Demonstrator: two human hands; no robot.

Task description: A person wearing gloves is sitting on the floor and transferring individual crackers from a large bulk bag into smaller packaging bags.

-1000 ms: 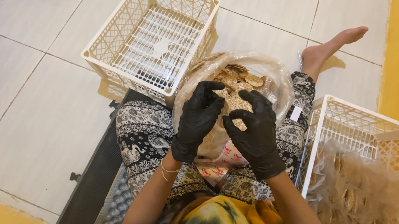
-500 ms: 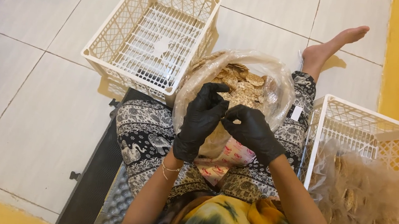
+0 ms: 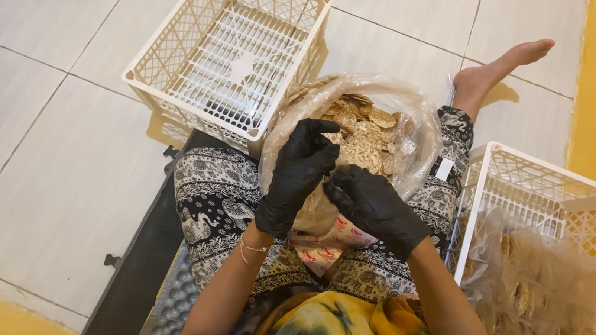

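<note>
Here, hands (image 3: 337, 187) grip upright, open-topped cracker bag (image 3: 402, 108).

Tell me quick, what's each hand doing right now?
Left hand: curled, fingertips meeting the right hand's over the big bag of crackers; what it holds cannot be told.
Right hand: closed, contents hidden.

We've got one view only: head cam, worn on the person's head, looking nearly straight down past their hair and arms to the lap. Close range on the left hand (image 3: 298, 175) and right hand (image 3: 376, 206), both approx mid-frame. Frame top faces out over the tiled floor (image 3: 33, 130). Edges take in a white crate (image 3: 228, 55) ahead-left and another crate (image 3: 542, 255) at right.
</note>
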